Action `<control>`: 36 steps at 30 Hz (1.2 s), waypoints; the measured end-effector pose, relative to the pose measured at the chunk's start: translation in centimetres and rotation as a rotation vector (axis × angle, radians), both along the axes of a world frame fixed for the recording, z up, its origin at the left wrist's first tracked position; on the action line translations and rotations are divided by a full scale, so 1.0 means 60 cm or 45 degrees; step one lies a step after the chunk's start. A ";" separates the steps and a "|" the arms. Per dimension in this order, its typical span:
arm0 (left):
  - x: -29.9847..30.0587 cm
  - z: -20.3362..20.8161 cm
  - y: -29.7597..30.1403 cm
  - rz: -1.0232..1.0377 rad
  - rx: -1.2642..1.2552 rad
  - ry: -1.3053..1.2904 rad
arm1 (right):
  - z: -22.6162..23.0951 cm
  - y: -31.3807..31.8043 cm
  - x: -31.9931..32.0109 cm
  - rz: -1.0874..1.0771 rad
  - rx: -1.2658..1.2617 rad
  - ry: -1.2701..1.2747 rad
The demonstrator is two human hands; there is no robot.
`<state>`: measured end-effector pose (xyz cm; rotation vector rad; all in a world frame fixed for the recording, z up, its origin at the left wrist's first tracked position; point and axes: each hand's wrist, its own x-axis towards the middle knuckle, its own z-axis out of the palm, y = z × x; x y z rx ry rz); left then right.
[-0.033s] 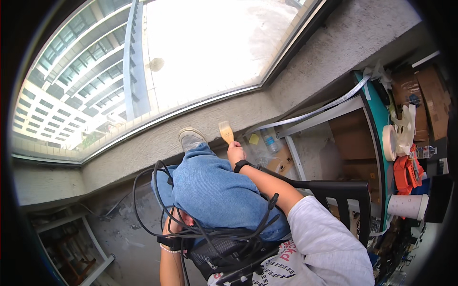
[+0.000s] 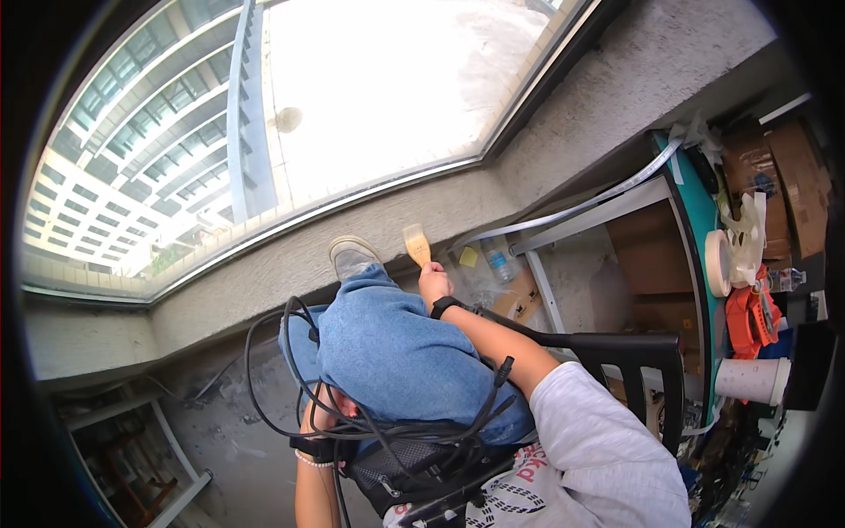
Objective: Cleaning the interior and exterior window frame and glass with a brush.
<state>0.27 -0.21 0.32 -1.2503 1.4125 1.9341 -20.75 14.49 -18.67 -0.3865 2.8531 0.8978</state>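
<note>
Nothing I saw budged, so no headway: the right hand (image 2: 437, 283) had fingers clamped round a brush (image 2: 417, 245) by the ledge (image 2: 466, 202), couldn't tell with the left hand (image 2: 327, 412).

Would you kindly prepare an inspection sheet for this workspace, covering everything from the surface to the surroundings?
Surface: rough concrete ledge below the window.
Job's things: tan brush over the ledge; contact unclear.
Clutter: tape roll, orange item and pale cup at right.
Hands: right hand grips the brush's handle; left hand partly hidden, hold unclear.
Cables: black cables looped across the jeans.
Surroundings: building outside; black chair armrest by the right arm.
</note>
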 end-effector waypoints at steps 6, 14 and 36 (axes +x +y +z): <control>0.009 -0.014 -0.005 -0.002 -0.006 0.009 | 0.008 -0.011 0.000 -0.103 -0.032 -0.215; 0.006 -0.004 0.001 0.041 0.003 0.017 | 0.039 0.011 0.008 -0.156 -0.219 -0.403; 0.008 0.004 -0.001 0.123 -0.001 -0.058 | 0.033 0.074 0.046 0.030 -0.389 -0.950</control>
